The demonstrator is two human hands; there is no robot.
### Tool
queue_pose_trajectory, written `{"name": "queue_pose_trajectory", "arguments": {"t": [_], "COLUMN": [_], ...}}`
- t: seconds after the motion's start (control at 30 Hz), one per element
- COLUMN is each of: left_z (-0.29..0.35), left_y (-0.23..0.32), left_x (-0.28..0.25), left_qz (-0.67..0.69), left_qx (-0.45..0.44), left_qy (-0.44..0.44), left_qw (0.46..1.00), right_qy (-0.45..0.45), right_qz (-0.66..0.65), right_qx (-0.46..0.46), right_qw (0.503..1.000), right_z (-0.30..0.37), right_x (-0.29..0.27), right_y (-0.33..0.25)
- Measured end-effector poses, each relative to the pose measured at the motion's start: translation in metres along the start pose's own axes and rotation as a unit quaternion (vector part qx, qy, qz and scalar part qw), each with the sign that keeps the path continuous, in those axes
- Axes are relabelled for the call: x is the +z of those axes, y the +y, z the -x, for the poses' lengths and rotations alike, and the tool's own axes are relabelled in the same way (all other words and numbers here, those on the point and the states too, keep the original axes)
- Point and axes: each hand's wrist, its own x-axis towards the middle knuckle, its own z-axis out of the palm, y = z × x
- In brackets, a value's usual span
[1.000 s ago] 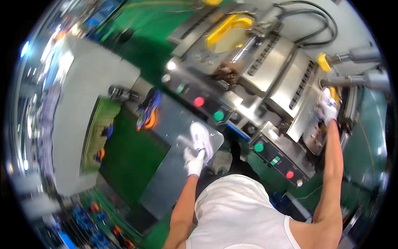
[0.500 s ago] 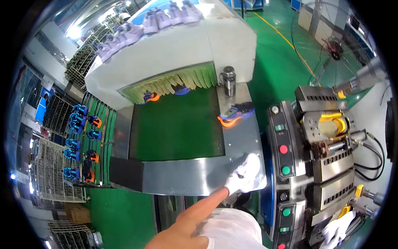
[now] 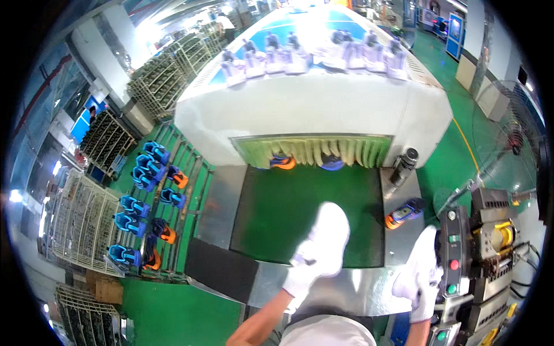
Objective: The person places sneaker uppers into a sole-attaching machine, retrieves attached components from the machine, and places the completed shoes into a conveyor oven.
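Observation:
Over the near part of the green conveyor belt, my left hand in a white glove is stretched out, fingers extended, with nothing visible in it. My right hand, also white-gloved, is above the metal ledge beside the control panel, fingers pointing away and holding nothing visible. Beyond it on the right ledge lies a blue and orange shoe. Two more shoes stick out from under the yellowish strip curtain: an orange and blue shoe at left and a blue shoe at centre.
A dark metal bottle stands on the right ledge. Lilac shoes line the top of the white machine. Blue and orange shoes sit on a left rack. A button panel and press stand right; behind them is a fan.
My view has swung to the right-hand machine's left, facing the belt squarely. My left hand has moved from the ledge over the belt; my right hand has come from the press to the ledge.

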Motion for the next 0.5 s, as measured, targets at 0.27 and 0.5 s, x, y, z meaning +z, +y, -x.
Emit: {"name": "queue_pose_trajectory", "arguments": {"t": [0.27,0.5], "left_z": [-0.256,-0.504], "left_y": [0.220,0.347], "left_x": [-0.233,-0.326], "left_qz": [-0.150,-0.375], "left_qx": [0.315,0.336], "left_qy": [0.314,0.269], "left_qw": [0.883,0.821], "right_qy": [0.009,0.159], "right_qz": [0.047,0.475], "right_qx": [-0.288,-0.407], "right_qw": [0.957,0.764], "right_z": [-0.230,-0.446], "right_x": [0.203,0.288], "right_y": [-0.240,-0.382]}}
